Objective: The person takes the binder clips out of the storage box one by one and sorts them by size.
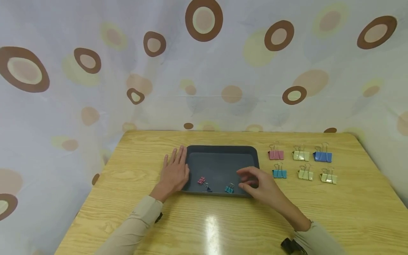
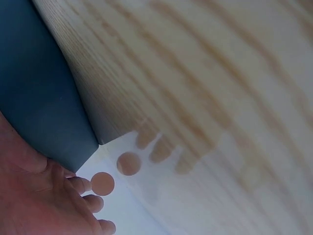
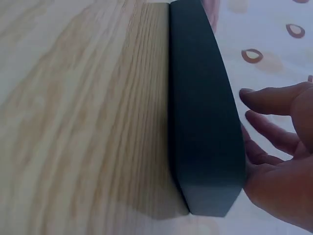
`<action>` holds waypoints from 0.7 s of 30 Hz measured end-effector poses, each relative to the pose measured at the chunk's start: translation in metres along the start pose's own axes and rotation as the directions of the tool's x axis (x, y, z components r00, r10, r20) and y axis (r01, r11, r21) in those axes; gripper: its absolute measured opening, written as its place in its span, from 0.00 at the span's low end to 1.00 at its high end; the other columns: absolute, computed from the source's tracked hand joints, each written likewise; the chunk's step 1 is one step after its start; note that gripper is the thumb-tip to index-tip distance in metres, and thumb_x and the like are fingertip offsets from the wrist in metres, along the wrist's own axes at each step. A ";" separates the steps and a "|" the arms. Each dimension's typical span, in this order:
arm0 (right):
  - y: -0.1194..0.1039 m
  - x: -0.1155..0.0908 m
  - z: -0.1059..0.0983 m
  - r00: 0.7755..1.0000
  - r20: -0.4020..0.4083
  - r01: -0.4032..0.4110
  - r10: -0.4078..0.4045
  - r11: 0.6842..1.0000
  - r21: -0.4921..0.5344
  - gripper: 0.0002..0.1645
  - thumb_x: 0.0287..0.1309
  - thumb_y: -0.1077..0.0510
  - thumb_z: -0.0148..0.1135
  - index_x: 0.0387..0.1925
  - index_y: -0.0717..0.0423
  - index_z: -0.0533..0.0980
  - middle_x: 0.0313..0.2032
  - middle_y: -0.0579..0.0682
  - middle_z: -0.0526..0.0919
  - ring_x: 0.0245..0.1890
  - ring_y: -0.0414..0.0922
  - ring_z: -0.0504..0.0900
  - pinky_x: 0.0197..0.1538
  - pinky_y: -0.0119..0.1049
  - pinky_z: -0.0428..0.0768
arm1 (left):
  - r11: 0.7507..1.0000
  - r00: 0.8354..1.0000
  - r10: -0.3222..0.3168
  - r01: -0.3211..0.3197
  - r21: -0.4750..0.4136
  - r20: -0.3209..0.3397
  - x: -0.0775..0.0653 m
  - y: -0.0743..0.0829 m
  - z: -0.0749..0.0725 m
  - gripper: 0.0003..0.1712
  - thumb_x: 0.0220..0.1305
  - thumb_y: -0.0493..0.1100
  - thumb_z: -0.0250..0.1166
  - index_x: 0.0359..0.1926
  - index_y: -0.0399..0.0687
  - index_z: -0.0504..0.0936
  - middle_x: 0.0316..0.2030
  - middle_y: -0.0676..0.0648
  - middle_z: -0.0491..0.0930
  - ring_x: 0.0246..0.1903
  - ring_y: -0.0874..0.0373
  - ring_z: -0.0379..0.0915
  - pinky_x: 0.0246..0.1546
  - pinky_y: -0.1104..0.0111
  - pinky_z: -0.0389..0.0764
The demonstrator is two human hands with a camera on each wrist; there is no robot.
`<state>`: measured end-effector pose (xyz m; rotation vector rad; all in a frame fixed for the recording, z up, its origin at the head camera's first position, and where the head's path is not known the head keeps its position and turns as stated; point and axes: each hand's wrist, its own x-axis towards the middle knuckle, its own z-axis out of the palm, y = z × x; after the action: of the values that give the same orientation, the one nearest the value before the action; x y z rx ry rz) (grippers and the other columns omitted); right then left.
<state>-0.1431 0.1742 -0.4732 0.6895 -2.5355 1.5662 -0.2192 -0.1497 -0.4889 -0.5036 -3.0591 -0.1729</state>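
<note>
While the outstretched left grip (image 1: 173,175) touches the tray (image 1: 216,163), the right grip (image 1: 264,186) — parted — flanks a teal clip (image 1: 229,189).

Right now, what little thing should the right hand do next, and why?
Probably move the right hand over to pinch the teal clip in the tray: it's the nearest clip in there, that hand looks open with nothing seen in it, and the left hand rests against the tray's left side, which may steady it.
</note>
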 end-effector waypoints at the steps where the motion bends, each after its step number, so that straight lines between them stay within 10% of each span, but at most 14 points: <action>1: 0.000 0.003 0.002 0.999 0.032 -0.022 0.022 1.000 -0.010 0.21 0.59 0.70 0.71 0.54 0.67 0.79 0.47 0.61 0.84 0.43 0.53 0.86 0.46 0.36 0.85 | 1.000 1.000 -0.002 0.002 0.000 0.002 0.000 0.000 0.000 0.37 0.81 0.47 0.41 0.82 0.41 0.43 0.81 0.42 0.45 0.79 0.42 0.40 0.75 0.43 0.45; 10: 0.004 0.023 0.012 0.955 0.272 -0.087 0.114 0.990 -0.112 0.16 0.60 0.65 0.72 0.49 0.65 0.82 0.42 0.53 0.84 0.39 0.46 0.85 0.41 0.32 0.84 | 1.000 1.000 -0.005 0.005 -0.008 0.000 0.000 0.000 0.000 0.37 0.81 0.48 0.41 0.82 0.40 0.44 0.81 0.42 0.45 0.79 0.42 0.40 0.75 0.42 0.44; 21: 0.010 0.030 0.021 0.956 0.285 0.000 0.060 0.979 -0.206 0.10 0.54 0.68 0.75 0.39 0.61 0.85 0.37 0.49 0.80 0.34 0.44 0.83 0.37 0.31 0.83 | 1.000 1.000 -0.012 0.013 -0.004 0.015 -0.001 0.000 0.000 0.37 0.81 0.48 0.40 0.83 0.42 0.42 0.82 0.43 0.44 0.80 0.43 0.39 0.76 0.43 0.44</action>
<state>-0.1704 0.1500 -0.4828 0.9171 -2.8755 1.2661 -0.2188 -0.1502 -0.4889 -0.4883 -3.0776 -0.1763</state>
